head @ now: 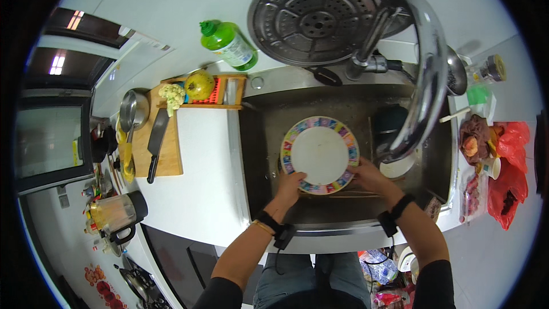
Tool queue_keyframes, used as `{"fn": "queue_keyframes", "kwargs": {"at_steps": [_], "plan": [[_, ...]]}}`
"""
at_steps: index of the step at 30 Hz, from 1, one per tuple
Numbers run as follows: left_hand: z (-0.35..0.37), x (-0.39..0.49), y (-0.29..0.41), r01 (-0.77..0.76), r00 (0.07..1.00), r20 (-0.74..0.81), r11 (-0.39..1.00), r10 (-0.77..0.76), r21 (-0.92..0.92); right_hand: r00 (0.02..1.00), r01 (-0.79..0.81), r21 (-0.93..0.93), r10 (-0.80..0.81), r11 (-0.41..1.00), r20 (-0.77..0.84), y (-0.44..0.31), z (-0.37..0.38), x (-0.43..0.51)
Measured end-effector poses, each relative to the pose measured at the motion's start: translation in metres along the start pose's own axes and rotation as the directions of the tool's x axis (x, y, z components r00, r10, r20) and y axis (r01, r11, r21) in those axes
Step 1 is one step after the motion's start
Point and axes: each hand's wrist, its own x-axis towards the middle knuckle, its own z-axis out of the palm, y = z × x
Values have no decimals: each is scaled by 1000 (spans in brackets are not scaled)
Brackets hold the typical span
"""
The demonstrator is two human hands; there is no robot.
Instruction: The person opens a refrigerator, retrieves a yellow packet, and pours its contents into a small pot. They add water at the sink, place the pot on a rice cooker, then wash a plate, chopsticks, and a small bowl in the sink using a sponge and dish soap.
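A round white plate (pixel 320 155) with a patterned, colourful rim is held over the stainless steel sink (pixel 274 219). My left hand (pixel 290 186) grips its lower left edge, the thumb lying on the rim. At the lower right edge my right hand (pixel 369 177) has hold of the same plate; its fingers are partly hidden beneath. Right of the plate, a white dish (pixel 398 167) and a dark bowl (pixel 389 119) lie in the sink, partly behind the curved chrome faucet (pixel 431 64). What look like chopsticks (pixel 356 194) lie below the plate.
Left of the sink, a cleaver (pixel 158 137) rests on a wooden cutting board (pixel 170 154) beside a steel pot (pixel 134 109). Behind stand a green detergent bottle (pixel 229 46) and perforated steamer trays (pixel 317 17). Red plastic bags (pixel 508 193) and a paper cup (pixel 492 167) are at the right.
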Motion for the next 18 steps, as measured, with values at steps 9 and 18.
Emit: {"fn": "queue_keyframes", "kwargs": {"at_steps": [9, 18], "plan": [[-26, -9, 6, -7, 995, -103, 1000, 6, -8, 997, -75, -163, 71, 984, -32, 13, 11, 6], [-52, -10, -8, 54, 990, -129, 997, -60, -54, 961, 221, -919, -235, 326, 147, 9, -95, 0]]}}
